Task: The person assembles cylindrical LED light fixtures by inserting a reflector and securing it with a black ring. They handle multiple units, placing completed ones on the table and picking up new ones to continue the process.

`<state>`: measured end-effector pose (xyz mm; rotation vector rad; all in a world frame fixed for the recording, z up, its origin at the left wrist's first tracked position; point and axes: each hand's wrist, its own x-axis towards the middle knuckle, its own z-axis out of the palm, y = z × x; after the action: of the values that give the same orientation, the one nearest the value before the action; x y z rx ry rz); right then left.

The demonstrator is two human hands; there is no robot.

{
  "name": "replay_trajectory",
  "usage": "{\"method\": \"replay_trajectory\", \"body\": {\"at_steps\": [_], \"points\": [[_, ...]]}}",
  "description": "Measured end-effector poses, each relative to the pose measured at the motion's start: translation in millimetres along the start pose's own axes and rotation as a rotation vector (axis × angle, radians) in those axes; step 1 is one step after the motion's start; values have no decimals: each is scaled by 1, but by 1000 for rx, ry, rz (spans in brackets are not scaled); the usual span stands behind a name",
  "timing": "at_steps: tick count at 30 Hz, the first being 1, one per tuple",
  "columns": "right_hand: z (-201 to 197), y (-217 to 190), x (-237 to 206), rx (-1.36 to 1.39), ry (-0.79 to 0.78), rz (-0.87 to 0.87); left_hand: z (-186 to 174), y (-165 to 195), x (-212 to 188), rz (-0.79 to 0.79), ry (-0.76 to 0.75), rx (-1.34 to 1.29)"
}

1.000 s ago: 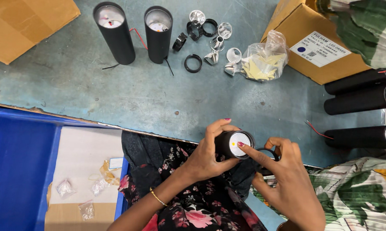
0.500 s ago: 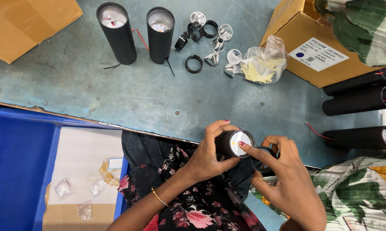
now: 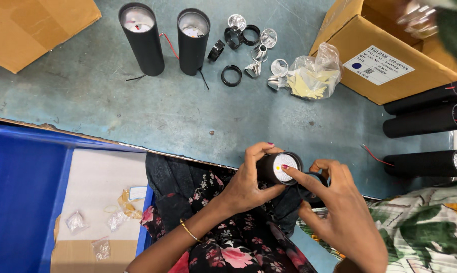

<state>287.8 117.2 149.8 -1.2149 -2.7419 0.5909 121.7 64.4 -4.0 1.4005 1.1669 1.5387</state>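
Teal worktable lower right: left hand gripping black lamp cylinder, right hand fingering its face, pinching black ring.

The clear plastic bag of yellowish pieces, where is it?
The plastic bag lies far across the table, right of centre, against the cardboard box.

We see a brown cardboard box top right bearing a white rectangular label, a clear plastic bag beside it, another cardboard box top left
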Motion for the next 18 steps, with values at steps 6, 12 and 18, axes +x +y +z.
{"method": "replay_trajectory", "body": {"at_steps": [6,12,18], "points": [[-18,14,-20,182,192,-27,3,0,-1,26,21,5],[-13,13,-18,689,193,70,16,2,-3,14,126,4],[-16,1,2,509,125,113,15,0,-3,38,120,8]]}}
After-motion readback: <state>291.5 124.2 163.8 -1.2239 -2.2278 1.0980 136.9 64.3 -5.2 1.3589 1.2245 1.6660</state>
